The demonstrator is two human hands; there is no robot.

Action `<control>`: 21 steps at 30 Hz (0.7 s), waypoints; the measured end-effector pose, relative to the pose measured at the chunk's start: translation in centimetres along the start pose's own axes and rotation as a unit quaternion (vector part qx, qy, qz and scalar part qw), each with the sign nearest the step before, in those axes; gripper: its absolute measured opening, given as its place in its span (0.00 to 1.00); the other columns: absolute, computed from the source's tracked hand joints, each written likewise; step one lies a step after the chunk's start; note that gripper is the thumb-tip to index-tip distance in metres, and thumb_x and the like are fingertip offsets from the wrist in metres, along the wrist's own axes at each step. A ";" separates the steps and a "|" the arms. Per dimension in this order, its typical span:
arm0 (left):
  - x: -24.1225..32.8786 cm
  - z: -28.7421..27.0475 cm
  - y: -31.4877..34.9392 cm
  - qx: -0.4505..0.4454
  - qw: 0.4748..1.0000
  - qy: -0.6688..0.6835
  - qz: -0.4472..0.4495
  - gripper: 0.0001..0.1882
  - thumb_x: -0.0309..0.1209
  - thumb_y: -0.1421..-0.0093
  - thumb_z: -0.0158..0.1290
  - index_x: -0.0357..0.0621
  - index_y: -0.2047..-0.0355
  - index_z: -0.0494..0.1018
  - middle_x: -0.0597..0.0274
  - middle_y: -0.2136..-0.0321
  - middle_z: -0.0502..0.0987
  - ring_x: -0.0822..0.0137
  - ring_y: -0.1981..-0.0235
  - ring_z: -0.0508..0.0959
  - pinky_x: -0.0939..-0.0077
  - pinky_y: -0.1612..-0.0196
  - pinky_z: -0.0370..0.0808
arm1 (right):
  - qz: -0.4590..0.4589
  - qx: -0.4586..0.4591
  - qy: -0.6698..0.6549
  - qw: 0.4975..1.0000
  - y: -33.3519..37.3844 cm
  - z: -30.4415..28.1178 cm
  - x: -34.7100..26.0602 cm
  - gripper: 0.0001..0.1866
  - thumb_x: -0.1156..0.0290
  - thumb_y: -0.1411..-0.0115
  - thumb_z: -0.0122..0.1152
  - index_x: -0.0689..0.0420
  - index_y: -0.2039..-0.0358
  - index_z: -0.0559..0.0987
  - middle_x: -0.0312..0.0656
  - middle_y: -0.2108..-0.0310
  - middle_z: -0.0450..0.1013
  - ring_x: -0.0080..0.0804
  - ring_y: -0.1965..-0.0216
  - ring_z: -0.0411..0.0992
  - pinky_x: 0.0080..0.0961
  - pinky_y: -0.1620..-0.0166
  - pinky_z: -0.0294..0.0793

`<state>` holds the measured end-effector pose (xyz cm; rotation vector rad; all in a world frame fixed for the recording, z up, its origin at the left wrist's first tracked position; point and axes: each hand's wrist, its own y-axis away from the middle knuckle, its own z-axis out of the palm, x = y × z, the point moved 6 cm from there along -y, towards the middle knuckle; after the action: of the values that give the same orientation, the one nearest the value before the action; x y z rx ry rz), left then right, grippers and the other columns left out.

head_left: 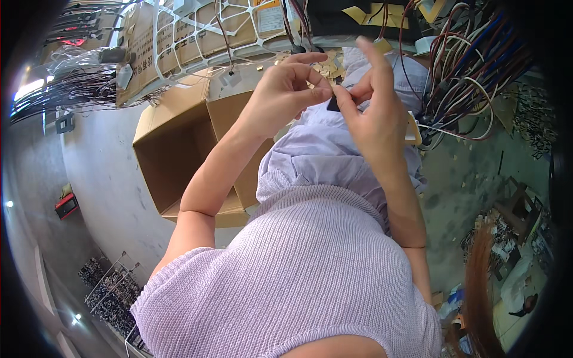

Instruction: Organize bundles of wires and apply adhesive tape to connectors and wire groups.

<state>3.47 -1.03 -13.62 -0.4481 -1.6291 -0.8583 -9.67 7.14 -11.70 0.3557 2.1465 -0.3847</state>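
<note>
My left hand (290, 89) and my right hand (377, 110) meet in front of me above my lap, thumb tips almost touching. The left thumb and forefinger are pinched together; what they hold, if anything, is too small to name. A small flat black piece (333, 105) shows at the right thumb, partly hidden by that hand. The right thumb is bent in over the fingers, while one finger points up and away. Small yellowish paper scraps (329, 67) lie just beyond the fingertips.
An open cardboard box (179, 149) stands on the floor to the left. Bundled cables (471, 65) hang at the right, and dark wires (65, 92) at the far left. A white plastic grid (200, 48) leans against printed cardboard ahead. Yellow pieces (382, 15) lie on a black surface.
</note>
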 end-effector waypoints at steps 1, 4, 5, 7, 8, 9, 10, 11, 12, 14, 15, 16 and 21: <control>-0.3 0.0 0.0 -0.001 1.000 -0.027 0.002 0.07 0.29 0.43 0.58 0.36 0.70 0.77 0.54 0.42 0.65 0.87 0.79 0.70 0.91 0.81 0.64 | -0.002 0.008 0.001 1.000 0.0 -0.2 0.0 0.20 0.71 0.46 0.64 0.57 0.53 0.70 0.37 0.79 0.70 0.31 0.71 0.73 0.27 0.70 0.72; -1.3 0.0 -0.2 -0.002 0.999 0.045 -0.013 0.08 0.30 0.45 0.60 0.35 0.71 0.77 0.55 0.44 0.67 0.85 0.80 0.66 0.88 0.77 0.66 | -0.093 0.049 0.027 0.994 -0.7 -1.2 -0.3 0.28 0.68 0.45 0.64 0.56 0.44 0.66 0.36 0.80 0.71 0.28 0.73 0.73 0.25 0.71 0.71; -1.4 0.0 -0.2 -0.002 0.999 0.045 -0.013 0.08 0.30 0.45 0.60 0.35 0.71 0.77 0.55 0.44 0.67 0.85 0.80 0.66 0.88 0.77 0.66 | -0.144 0.080 0.061 0.984 -0.9 -1.6 -0.5 0.33 0.62 0.45 0.65 0.54 0.41 0.64 0.37 0.78 0.73 0.30 0.75 0.74 0.27 0.73 0.71; -0.8 -0.1 -0.2 -0.007 0.999 0.017 0.049 0.09 0.31 0.41 0.58 0.39 0.65 0.74 0.60 0.49 0.71 0.88 0.79 0.67 0.93 0.80 0.60 | -0.043 0.007 -0.151 0.988 -0.6 -1.2 1.2 0.26 0.63 0.40 0.61 0.57 0.45 0.64 0.37 0.75 0.72 0.23 0.75 0.72 0.21 0.74 0.68; -0.3 -0.1 -0.1 -0.013 0.996 0.027 0.083 0.09 0.31 0.41 0.58 0.39 0.65 0.74 0.60 0.49 0.71 0.88 0.79 0.67 0.93 0.80 0.60 | 0.039 -0.035 -0.265 0.963 -0.3 -0.5 2.3 0.22 0.65 0.39 0.60 0.58 0.49 0.65 0.35 0.73 0.70 0.19 0.75 0.70 0.18 0.74 0.67; -0.8 0.2 -0.1 -0.030 0.998 0.034 0.033 0.10 0.31 0.41 0.57 0.39 0.62 0.72 0.64 0.55 0.73 0.87 0.77 0.68 0.93 0.77 0.62 | 0.120 -0.075 -0.372 0.917 0.4 0.1 3.2 0.18 0.67 0.38 0.59 0.59 0.53 0.65 0.34 0.72 0.68 0.16 0.75 0.67 0.16 0.74 0.65; -1.2 0.5 0.0 -0.047 0.998 0.041 -0.016 0.12 0.31 0.40 0.57 0.40 0.59 0.70 0.67 0.62 0.74 0.86 0.74 0.70 0.92 0.74 0.65 | 0.053 -0.054 -0.330 0.941 0.4 -0.1 2.7 0.14 0.72 0.40 0.59 0.58 0.59 0.64 0.32 0.70 0.63 0.13 0.77 0.61 0.12 0.75 0.62; -1.0 0.7 0.2 -0.047 0.998 0.041 -0.017 0.12 0.31 0.40 0.57 0.40 0.59 0.70 0.67 0.62 0.74 0.86 0.74 0.70 0.92 0.74 0.65 | 0.054 -0.049 -0.333 0.940 0.7 -0.1 2.9 0.14 0.72 0.40 0.59 0.58 0.59 0.64 0.32 0.70 0.63 0.13 0.77 0.61 0.12 0.75 0.62; -1.2 1.0 0.4 -0.046 0.994 0.086 -0.049 0.14 0.30 0.41 0.57 0.40 0.57 0.68 0.69 0.66 0.73 0.84 0.72 0.71 0.91 0.71 0.66 | 0.033 -0.040 -0.330 0.943 0.9 -0.1 2.7 0.13 0.74 0.41 0.60 0.59 0.61 0.64 0.32 0.70 0.62 0.13 0.77 0.59 0.11 0.75 0.61; -1.2 1.6 0.7 -0.045 0.987 0.129 -0.083 0.18 0.28 0.41 0.58 0.41 0.54 0.65 0.71 0.70 0.72 0.83 0.70 0.72 0.90 0.68 0.68 | 0.014 -0.031 -0.328 0.944 1.1 0.0 2.5 0.13 0.77 0.42 0.61 0.59 0.63 0.64 0.32 0.70 0.61 0.12 0.78 0.57 0.11 0.75 0.60; -0.7 1.7 0.7 -0.025 0.989 0.134 -0.051 0.21 0.27 0.43 0.59 0.42 0.52 0.64 0.70 0.70 0.72 0.81 0.69 0.73 0.89 0.66 0.68 | 0.006 -0.020 -0.336 0.942 1.1 0.0 2.4 0.13 0.77 0.43 0.62 0.59 0.63 0.66 0.32 0.70 0.61 0.12 0.78 0.56 0.11 0.75 0.59; -0.1 1.7 0.7 -0.021 0.991 0.135 -0.016 0.24 0.25 0.44 0.61 0.43 0.50 0.62 0.69 0.70 0.72 0.80 0.69 0.73 0.88 0.65 0.69 | 0.006 -0.008 -0.338 0.941 1.2 -0.1 2.4 0.12 0.78 0.44 0.63 0.60 0.64 0.68 0.32 0.70 0.60 0.13 0.78 0.55 0.10 0.76 0.58; 0.6 1.3 0.2 -0.046 0.994 0.095 0.018 0.24 0.20 0.46 0.60 0.43 0.52 0.61 0.67 0.72 0.72 0.85 0.75 0.67 0.90 0.74 0.63 | -0.012 -0.025 -0.244 0.969 1.5 -0.8 1.2 0.15 0.78 0.52 0.68 0.57 0.62 0.78 0.30 0.71 0.59 0.14 0.78 0.54 0.12 0.77 0.56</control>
<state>2.62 -0.04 -13.06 -0.4438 -1.4076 -0.9229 -10.37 8.95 -12.45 0.1822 1.6749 -0.3851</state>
